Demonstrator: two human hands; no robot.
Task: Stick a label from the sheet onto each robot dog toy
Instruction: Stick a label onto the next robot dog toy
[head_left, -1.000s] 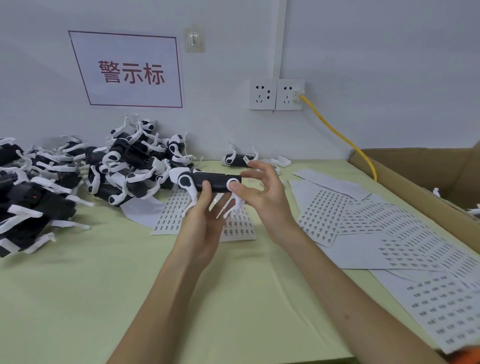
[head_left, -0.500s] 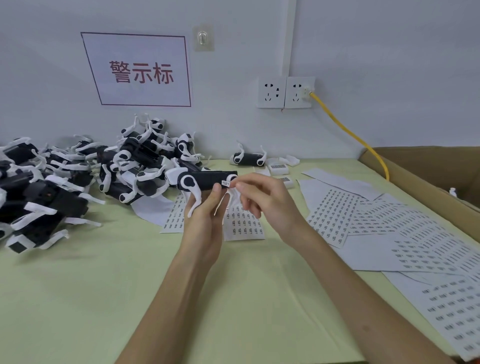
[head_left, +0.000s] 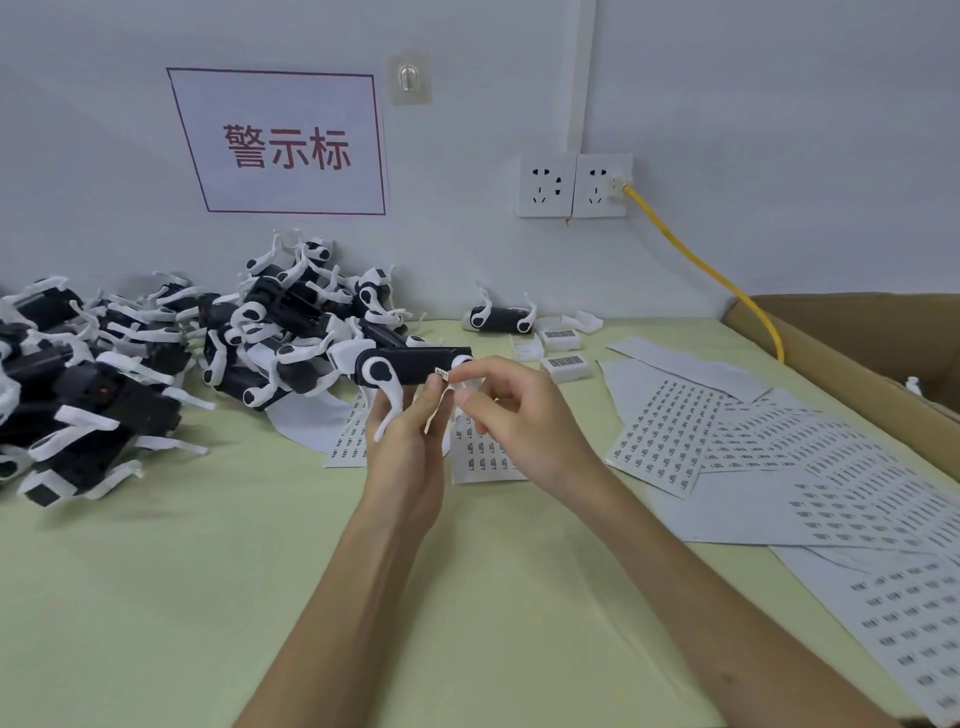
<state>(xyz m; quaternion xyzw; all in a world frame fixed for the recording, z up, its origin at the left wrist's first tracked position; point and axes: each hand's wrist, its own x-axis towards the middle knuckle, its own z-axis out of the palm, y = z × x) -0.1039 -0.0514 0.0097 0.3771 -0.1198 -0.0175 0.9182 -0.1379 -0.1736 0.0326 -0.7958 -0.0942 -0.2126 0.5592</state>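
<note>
Black-and-white robot dog toy (head_left: 410, 366) held level above the tabletop (head_left: 208, 597), legs down. Tiny white label (head_left: 441, 373) at its rear end. Label sheet (head_left: 480, 452) lies flat beneath. Toy pile (head_left: 156, 353) left.

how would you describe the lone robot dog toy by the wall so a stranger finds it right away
Start at the white double wall socket and drop straight down to the pale green table. There lies one black-and-white plastic robot dog toy, legs up. Unlike the heaped toys to its left, it lies alone.
</note>
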